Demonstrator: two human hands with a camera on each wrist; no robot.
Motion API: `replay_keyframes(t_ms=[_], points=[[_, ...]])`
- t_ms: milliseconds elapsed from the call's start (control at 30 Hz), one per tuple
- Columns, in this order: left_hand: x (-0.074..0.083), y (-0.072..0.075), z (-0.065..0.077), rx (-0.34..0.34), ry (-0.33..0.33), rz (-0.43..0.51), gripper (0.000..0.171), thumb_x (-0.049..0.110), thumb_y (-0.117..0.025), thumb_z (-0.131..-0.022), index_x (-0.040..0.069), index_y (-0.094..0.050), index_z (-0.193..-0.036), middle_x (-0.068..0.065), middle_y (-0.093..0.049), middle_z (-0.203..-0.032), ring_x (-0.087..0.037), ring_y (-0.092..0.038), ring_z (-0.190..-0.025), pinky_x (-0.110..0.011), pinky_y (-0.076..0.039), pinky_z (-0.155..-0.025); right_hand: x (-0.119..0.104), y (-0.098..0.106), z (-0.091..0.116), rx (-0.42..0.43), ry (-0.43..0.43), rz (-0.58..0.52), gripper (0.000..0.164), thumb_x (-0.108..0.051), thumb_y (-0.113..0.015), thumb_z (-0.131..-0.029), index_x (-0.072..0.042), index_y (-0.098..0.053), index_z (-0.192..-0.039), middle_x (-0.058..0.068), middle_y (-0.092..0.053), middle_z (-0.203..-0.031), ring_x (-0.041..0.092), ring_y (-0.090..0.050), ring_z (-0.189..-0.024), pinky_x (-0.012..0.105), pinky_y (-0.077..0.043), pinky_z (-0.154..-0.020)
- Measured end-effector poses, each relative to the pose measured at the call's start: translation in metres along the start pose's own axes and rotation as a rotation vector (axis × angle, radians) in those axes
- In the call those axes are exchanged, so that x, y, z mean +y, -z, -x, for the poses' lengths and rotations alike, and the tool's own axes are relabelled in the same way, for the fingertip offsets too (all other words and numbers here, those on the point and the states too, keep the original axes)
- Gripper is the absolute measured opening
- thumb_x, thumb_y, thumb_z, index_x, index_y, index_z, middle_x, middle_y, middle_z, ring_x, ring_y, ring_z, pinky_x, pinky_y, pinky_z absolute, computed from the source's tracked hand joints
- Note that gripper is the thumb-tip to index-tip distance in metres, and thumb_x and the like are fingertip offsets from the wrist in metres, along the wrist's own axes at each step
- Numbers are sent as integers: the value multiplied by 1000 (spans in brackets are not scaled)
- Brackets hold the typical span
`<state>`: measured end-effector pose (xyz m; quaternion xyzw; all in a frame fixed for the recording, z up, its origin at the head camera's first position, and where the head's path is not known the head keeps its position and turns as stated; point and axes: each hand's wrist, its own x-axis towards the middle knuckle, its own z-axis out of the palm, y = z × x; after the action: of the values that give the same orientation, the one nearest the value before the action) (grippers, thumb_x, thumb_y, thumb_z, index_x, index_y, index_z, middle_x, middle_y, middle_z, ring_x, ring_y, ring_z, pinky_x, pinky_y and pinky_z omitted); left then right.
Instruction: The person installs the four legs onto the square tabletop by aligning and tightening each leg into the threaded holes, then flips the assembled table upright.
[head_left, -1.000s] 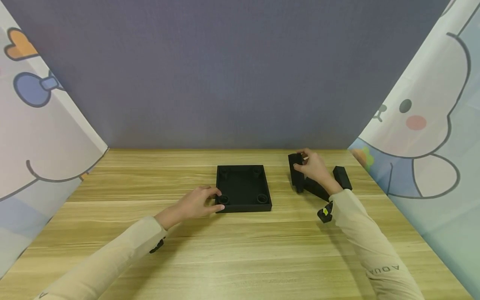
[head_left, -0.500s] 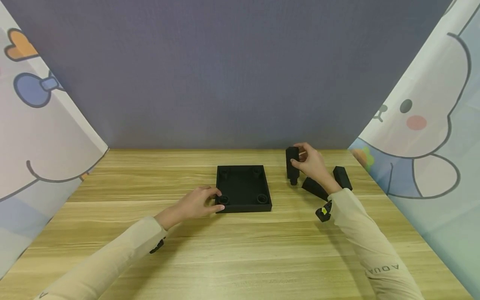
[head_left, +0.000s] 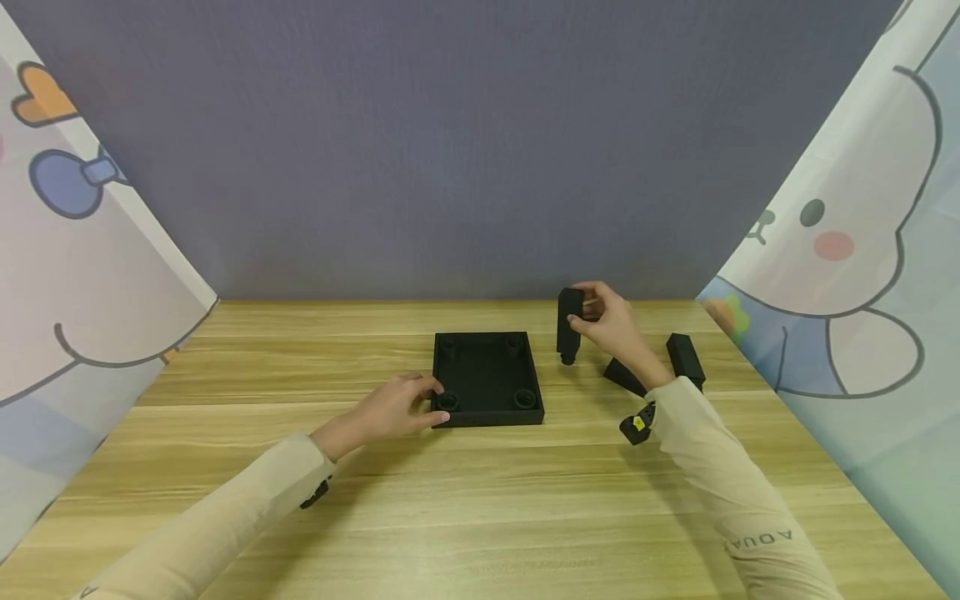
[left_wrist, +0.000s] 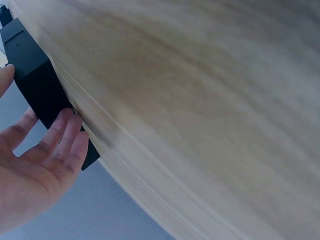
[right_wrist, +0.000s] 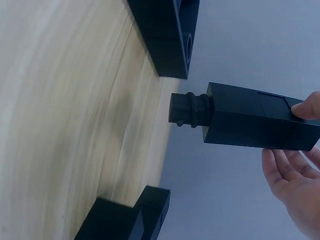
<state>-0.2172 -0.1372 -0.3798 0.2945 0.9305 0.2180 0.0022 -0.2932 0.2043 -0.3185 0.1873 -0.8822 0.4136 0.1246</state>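
Between the thumb and fingers of my right hand (head_left: 617,332) is a black table leg (head_left: 567,323), held above the table with its threaded end down. The right wrist view shows that leg (right_wrist: 250,117) as a square block with a ridged, screw-like peg. To its left lies a black square tabletop (head_left: 487,373), hollow side up, a round socket in each corner. My left hand (head_left: 390,407) grips its near left corner, thumb at the front. In the left wrist view, several fingertips touch one side of the tabletop (left_wrist: 42,85).
Two more black legs lie on the wooden table (head_left: 480,500) at the right: one leg (head_left: 625,377) partly behind my right forearm, another leg (head_left: 685,358) further right. A grey panel (head_left: 465,150) stands along the back, with printed cloth at both sides.
My right hand has lifted the table leg, turned it threaded end down, and carried it left towards the tabletop. The left hand and the tabletop have stayed in place.
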Motion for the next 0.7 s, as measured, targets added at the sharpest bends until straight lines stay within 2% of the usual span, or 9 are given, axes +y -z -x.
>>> replay_keyframes(t_ms=[67, 200, 300, 500, 633, 700], points=[[0, 0, 0, -2, 1, 1, 42, 42, -62, -85, 11, -60, -112, -9, -62, -110, -22, -61, -96, -37, -52, -79, -12, -1, 2, -5, 1, -25, 48, -7, -65, -83, -1, -47, -127, 22, -53, -110, 36, -59, -95, 48, -50, -80], [0, 0, 0, -2, 2, 0, 41, 42, -62, -85, 11, -60, -112, -9, -62, -109, -21, -61, -95, -36, -51, -78, -19, -6, 2, -8, 16, -47, 47, -6, -65, -83, 0, -47, -126, 23, -54, -109, 35, -60, -93, 45, -51, -79], [1, 1, 0, -3, 6, -1, 41, 42, -62, -85, 11, -60, -112, -8, -62, -108, -21, -61, -95, -36, -51, -78, -10, -13, -3, 0, 52, -56, 46, -10, -67, -82, -4, -49, -125, 19, -56, -109, 31, -62, -91, 41, -52, -76], [1, 1, 0, -8, 8, -5, 42, 42, -62, -85, 11, -60, -112, -8, -62, -109, -21, -61, -95, -36, -51, -78, -14, -22, -7, -14, 81, -97, 46, -10, -68, -81, -6, -50, -123, 16, -56, -107, 29, -62, -90, 42, -52, -76], [2, 1, 0, -8, 9, -12, 41, 42, -62, -85, 11, -60, -112, -9, -62, -109, -21, -61, -94, -36, -51, -77, -22, -27, -9, -36, 71, -96, 45, -9, -67, -82, -5, -49, -123, 17, -55, -108, 29, -61, -92, 42, -52, -78], [2, 1, 0, -8, 10, -11, 41, 41, -62, -85, 11, -60, -112, -9, -62, -109, -21, -61, -94, -36, -51, -77, -33, -29, -7, -46, 76, -100, 45, -6, -66, -82, -3, -48, -123, 19, -55, -109, 32, -61, -93, 44, -51, -79]])
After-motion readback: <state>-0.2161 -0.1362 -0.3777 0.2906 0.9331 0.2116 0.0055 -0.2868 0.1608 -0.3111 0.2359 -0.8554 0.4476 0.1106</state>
